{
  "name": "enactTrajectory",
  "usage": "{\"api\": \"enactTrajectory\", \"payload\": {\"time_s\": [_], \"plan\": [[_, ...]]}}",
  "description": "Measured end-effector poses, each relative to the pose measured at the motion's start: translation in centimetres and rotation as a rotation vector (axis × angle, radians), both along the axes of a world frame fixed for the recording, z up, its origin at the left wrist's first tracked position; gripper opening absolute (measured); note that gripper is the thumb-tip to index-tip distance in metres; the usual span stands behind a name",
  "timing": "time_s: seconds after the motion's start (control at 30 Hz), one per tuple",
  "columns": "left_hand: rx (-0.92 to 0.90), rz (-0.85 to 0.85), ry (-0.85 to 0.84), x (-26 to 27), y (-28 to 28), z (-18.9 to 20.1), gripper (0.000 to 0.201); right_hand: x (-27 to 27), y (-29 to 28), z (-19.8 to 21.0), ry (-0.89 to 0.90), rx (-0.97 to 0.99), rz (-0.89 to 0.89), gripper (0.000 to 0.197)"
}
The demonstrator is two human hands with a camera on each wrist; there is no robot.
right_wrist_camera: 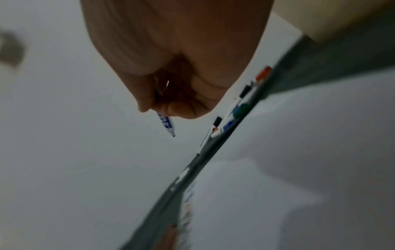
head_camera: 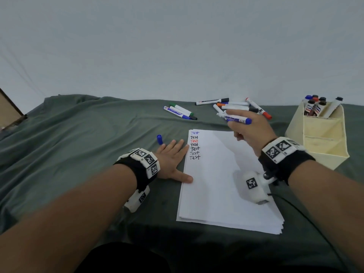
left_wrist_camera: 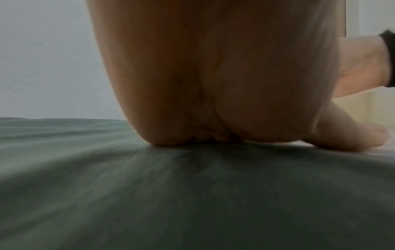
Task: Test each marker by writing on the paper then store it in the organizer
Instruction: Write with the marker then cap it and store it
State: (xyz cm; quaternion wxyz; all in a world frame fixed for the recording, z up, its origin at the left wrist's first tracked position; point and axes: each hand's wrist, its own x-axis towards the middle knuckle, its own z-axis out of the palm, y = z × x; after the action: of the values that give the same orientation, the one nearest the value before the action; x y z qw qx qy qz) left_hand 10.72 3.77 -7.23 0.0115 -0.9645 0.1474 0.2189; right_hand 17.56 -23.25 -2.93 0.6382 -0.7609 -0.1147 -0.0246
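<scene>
My right hand (head_camera: 236, 126) grips an uncapped blue marker (head_camera: 239, 120) above the far edge of the paper stack (head_camera: 226, 184). In the right wrist view the blue marker (right_wrist_camera: 165, 123) sticks out of my fist, its dark tip bare. Its blue cap (head_camera: 160, 139) lies on the cloth left of the paper. My left hand (head_camera: 173, 154) lies flat on the cloth, its thumb on the paper's left edge. Several lines reading "Test" (head_camera: 195, 144) run down the sheet's top left. The cream organizer (head_camera: 323, 134) stands at the right, with several markers (head_camera: 315, 105) upright in its back compartment.
Loose capped markers lie at the back of the green cloth (head_camera: 78, 154), one group (head_camera: 181, 112) left of centre, another (head_camera: 242, 106) beyond my right hand. A white wrist camera (head_camera: 254, 186) and its black cable hang over the paper. A cardboard edge (head_camera: 7, 111) shows far left.
</scene>
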Motion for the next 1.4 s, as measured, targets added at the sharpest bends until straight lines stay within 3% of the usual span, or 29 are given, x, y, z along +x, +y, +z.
{"api": "enactTrajectory", "payload": {"time_s": [0.07, 0.13, 0.23, 0.3, 0.4, 0.63, 0.87, 1.1, 1.3, 1.4], "plan": [[0.007, 0.0, -0.004, 0.0, 0.0, 0.0, 0.122, -1.0, 1.2, -0.3, 0.168, 0.32, -0.004, 0.017], [0.01, -0.001, -0.004, 0.0, -0.1, 0.1, 0.122, -2.0, 2.5, -1.0, 0.344, 0.526, -0.02, 0.017], [0.01, 0.003, -0.005, -0.1, -0.1, 0.1, 0.122, -3.3, 4.2, -2.7, 0.501, 0.617, -0.109, 0.023], [0.012, 0.005, -0.007, -0.2, -0.2, 0.2, 0.121, -3.9, 5.0, -4.1, 0.513, 0.652, -0.111, 0.018], [0.012, 0.008, -0.017, -0.1, -0.2, 0.2, 0.122, -4.2, 5.0, -5.2, 0.433, 0.639, -0.055, 0.004], [0.013, 0.023, -0.009, -0.2, -0.3, 0.1, 0.124, -4.9, 5.0, -5.3, 0.33, 0.435, 0.065, 0.018], [0.031, 0.019, -0.003, -0.2, -0.4, 0.4, 0.123, -4.9, 5.2, -5.6, 0.277, 0.3, 0.086, 0.005], [0.032, 0.024, 0.001, -0.1, -0.3, 0.2, 0.126, -4.8, 5.2, -5.7, 0.232, 0.183, 0.114, 0.008], [0.047, 0.023, 0.02, 0.2, -0.3, 0.2, 0.127, -5.0, 5.0, -5.6, 0.247, 0.275, 0.111, 0.005], [0.04, 0.026, 0.013, 0.1, -0.3, 0.2, 0.127, -5.0, 5.0, -5.6, 0.244, 0.25, 0.121, 0.015]]}}
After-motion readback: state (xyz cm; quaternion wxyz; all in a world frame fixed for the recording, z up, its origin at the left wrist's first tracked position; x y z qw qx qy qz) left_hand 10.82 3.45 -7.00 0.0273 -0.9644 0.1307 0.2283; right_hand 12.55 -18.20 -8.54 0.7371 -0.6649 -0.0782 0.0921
